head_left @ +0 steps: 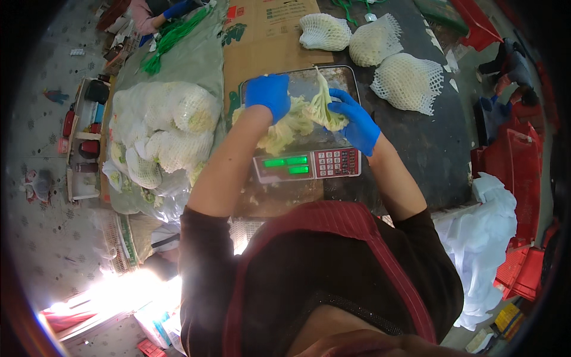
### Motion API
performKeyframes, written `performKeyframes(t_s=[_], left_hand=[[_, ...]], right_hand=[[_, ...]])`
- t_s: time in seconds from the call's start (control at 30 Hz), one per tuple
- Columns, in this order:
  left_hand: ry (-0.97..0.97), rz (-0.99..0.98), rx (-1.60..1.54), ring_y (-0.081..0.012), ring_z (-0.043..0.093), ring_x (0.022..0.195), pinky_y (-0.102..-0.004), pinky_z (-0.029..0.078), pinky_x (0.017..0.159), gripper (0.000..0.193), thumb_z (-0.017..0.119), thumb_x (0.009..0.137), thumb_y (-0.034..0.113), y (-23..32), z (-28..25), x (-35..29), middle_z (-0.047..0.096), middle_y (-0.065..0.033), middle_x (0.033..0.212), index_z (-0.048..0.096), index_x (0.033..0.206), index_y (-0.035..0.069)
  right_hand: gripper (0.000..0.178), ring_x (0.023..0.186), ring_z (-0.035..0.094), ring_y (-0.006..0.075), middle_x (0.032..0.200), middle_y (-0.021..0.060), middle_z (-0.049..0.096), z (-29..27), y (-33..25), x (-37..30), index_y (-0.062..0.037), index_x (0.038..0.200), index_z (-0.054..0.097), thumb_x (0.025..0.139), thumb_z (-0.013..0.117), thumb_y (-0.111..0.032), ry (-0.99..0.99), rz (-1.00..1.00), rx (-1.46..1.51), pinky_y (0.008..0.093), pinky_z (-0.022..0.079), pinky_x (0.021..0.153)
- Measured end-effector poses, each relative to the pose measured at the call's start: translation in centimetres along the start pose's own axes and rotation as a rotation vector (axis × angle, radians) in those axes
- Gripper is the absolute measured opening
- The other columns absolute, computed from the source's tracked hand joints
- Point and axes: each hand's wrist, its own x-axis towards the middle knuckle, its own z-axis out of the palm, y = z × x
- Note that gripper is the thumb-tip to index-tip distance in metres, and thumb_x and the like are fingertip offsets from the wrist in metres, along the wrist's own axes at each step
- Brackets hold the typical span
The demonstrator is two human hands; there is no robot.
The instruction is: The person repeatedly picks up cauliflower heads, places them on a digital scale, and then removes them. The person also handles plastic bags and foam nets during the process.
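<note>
My right hand [357, 122], in a blue glove, pinches a cauliflower piece [324, 107] with a long pale stalk pointing up. My left hand [269, 97], gloved in blue too, is closed over loose cauliflower florets [285, 132]; its fingertips are hidden, so what it grips cannot be made out. Both hands are above the tray of a weighing scale [309, 169] with green lit displays and a keypad. Florets spread from under my left hand across to the held piece.
Many net-wrapped cauliflower heads [172, 119] lie piled at left in clear plastic. Three more white foam-netted heads [407, 83] sit at far right. Cardboard [262, 53] covers the table behind the scale. A co-worker's gloved hand [178, 9] is beside green netting [172, 41] at far left.
</note>
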Motion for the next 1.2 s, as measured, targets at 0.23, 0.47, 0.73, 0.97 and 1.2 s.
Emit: performKeyframes(t_s=[0.23, 0.47, 0.73, 0.97, 1.2], left_hand=[[0.173, 0.041, -0.532, -0.0317, 0.063, 0.090, -0.0399, 0.051, 0.082, 0.025, 0.060, 0.082, 0.011, -2.3, 3.1, 1.4, 0.065, -0.0123, 0.097, 0.066, 0.106, 0.008], [0.372, -0.075, -0.844, -0.0199, 0.061, 0.083, -0.0299, 0.050, 0.076, 0.030, 0.065, 0.082, 0.002, -1.6, 3.7, -0.3, 0.060, -0.0112, 0.096, 0.064, 0.111, 0.006], [0.182, 0.045, -0.115, -0.0333, 0.056, 0.102, -0.0428, 0.045, 0.091, 0.031, 0.068, 0.081, 0.018, -1.0, 2.1, -1.5, 0.058, -0.0143, 0.110, 0.064, 0.109, 0.005], [0.295, 0.144, -0.528, -0.0289, 0.058, 0.099, -0.0342, 0.047, 0.090, 0.029, 0.065, 0.085, 0.011, 0.5, 2.7, -1.3, 0.060, -0.0114, 0.107, 0.059, 0.112, 0.003], [0.916, -0.193, -0.851, -0.0182, 0.058, 0.101, -0.0298, 0.046, 0.090, 0.030, 0.058, 0.091, 0.007, -7.5, 1.8, -10.0, 0.061, -0.0096, 0.117, 0.059, 0.121, 0.002]], right_hand=[[0.064, 0.111, 0.054, 0.0160, 0.135, 0.0053, 0.049, -4.0, 0.1, 0.3, -0.0123, 0.145, 0.035, 0.091, 0.061, -0.036, -0.175, -0.080, 0.145, 0.0288, 0.047, 0.085], [0.055, 0.117, 0.053, 0.0162, 0.123, 0.0029, 0.055, -2.8, -1.1, 3.5, -0.0144, 0.137, 0.048, 0.093, 0.053, -0.047, -0.095, 0.057, -0.318, 0.0315, 0.047, 0.092], [0.048, 0.101, 0.062, 0.0151, 0.110, 0.0071, 0.066, -1.7, -2.5, 5.3, -0.0061, 0.117, 0.062, 0.094, 0.049, -0.046, -0.013, 0.065, -0.262, 0.0294, 0.049, 0.087], [0.043, 0.101, 0.060, 0.0161, 0.112, 0.0072, 0.063, -1.5, -2.2, 5.9, -0.0090, 0.115, 0.064, 0.092, 0.051, -0.043, -0.089, -0.038, -0.488, 0.0307, 0.048, 0.088], [0.045, 0.104, 0.060, 0.0148, 0.111, 0.0055, 0.062, -0.5, -3.0, 5.6, -0.0087, 0.118, 0.062, 0.093, 0.050, -0.045, -0.071, 0.004, -0.451, 0.0294, 0.049, 0.088]])
